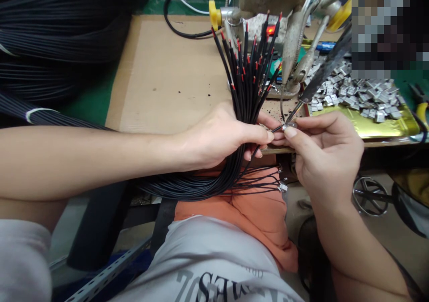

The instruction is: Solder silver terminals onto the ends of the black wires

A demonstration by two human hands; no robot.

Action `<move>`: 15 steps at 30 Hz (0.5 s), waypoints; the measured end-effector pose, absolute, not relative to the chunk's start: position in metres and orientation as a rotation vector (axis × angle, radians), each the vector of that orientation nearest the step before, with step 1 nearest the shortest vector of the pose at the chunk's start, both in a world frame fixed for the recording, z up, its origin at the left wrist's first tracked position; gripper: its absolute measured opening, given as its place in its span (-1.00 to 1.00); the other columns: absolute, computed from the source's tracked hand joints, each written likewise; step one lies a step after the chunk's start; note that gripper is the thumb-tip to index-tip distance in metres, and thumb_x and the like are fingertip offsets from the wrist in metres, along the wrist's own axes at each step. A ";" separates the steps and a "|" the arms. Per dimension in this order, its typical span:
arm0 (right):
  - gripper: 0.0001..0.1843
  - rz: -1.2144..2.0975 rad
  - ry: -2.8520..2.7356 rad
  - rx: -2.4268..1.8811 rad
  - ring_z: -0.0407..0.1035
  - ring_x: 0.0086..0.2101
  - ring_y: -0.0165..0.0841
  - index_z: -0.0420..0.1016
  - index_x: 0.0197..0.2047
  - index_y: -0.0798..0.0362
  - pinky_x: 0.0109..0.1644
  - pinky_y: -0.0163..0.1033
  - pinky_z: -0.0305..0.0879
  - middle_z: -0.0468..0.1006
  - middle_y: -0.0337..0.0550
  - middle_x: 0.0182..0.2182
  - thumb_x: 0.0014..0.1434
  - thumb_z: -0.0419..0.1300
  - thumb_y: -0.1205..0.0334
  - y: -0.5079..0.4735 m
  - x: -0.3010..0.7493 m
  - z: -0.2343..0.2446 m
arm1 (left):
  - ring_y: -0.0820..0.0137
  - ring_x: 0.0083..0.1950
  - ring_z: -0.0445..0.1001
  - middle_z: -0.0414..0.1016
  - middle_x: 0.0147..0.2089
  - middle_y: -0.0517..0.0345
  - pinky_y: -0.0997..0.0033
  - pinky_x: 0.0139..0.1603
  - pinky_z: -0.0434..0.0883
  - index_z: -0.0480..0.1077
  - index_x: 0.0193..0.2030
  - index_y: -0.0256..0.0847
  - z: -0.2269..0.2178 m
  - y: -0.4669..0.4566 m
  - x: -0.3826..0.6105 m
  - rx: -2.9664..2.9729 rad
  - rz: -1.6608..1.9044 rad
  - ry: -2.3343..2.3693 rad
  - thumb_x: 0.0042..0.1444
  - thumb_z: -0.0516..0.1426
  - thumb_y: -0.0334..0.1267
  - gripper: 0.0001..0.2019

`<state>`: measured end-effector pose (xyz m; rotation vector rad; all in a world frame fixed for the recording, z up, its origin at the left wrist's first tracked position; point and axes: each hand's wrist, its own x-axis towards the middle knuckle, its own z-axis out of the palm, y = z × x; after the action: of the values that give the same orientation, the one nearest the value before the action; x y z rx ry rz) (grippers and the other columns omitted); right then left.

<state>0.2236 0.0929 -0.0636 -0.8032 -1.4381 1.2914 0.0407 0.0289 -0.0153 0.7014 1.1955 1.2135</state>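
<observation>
My left hand point(221, 136) is shut around a thick bundle of black wires point(246, 92), whose red-sleeved ends fan upward and whose lower lengths droop across my lap. Between thumb and fingers, my right hand point(325, 152) pinches a small metal terminal point(288, 126). A single black wire point(278, 129) runs from the bundle's side to that terminal, and its end is hidden at the terminal. Both hands nearly touch there. Finished metal terminals point(282, 186) dangle on some wire ends below the table edge.
A crimping machine point(291, 38) stands just beyond my hands, with a yellow knob and a red light. Many loose metal terminals point(355, 94) lie heaped on gold foil point(368, 127) to the right. Coils of black cable point(43, 38) lie at the left, beside a cardboard mat point(167, 69).
</observation>
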 end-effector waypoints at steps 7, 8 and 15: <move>-0.72 1.270 -1.452 -0.763 0.71 -0.41 -0.30 0.68 -0.18 -0.12 -0.22 -0.10 0.80 0.71 -0.30 -0.35 0.24 0.52 0.48 0.092 0.223 -0.064 | 0.46 -0.54 0.53 0.59 -0.54 0.21 0.54 -0.59 0.41 0.68 -0.27 -0.32 -0.019 0.028 0.040 0.721 1.236 1.146 0.02 0.32 -0.58 -0.83; -0.73 1.267 -1.459 -0.763 0.71 -0.41 -0.30 0.68 -0.17 -0.13 -0.21 -0.10 0.80 0.71 -0.30 -0.35 0.25 0.51 0.48 0.092 0.223 -0.065 | 0.46 -0.54 0.53 0.58 -0.53 0.21 0.54 -0.58 0.41 0.68 -0.26 -0.31 -0.019 0.028 0.039 0.728 1.234 1.145 0.02 0.32 -0.57 -0.83; -0.73 1.227 -1.472 -0.824 0.72 -0.39 -0.26 0.69 -0.21 -0.13 -0.21 -0.09 0.79 0.69 -0.28 -0.38 0.20 0.55 0.46 0.092 0.223 -0.064 | 0.44 -0.54 0.56 0.66 -0.44 0.13 0.51 -0.59 0.40 0.66 -0.29 -0.32 -0.019 0.028 0.039 0.723 1.205 1.215 0.02 0.31 -0.58 -0.84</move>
<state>0.2232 0.0916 -0.0640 -0.8236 -1.4718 1.2272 0.0394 0.0276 -0.0186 0.7227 1.2153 1.2054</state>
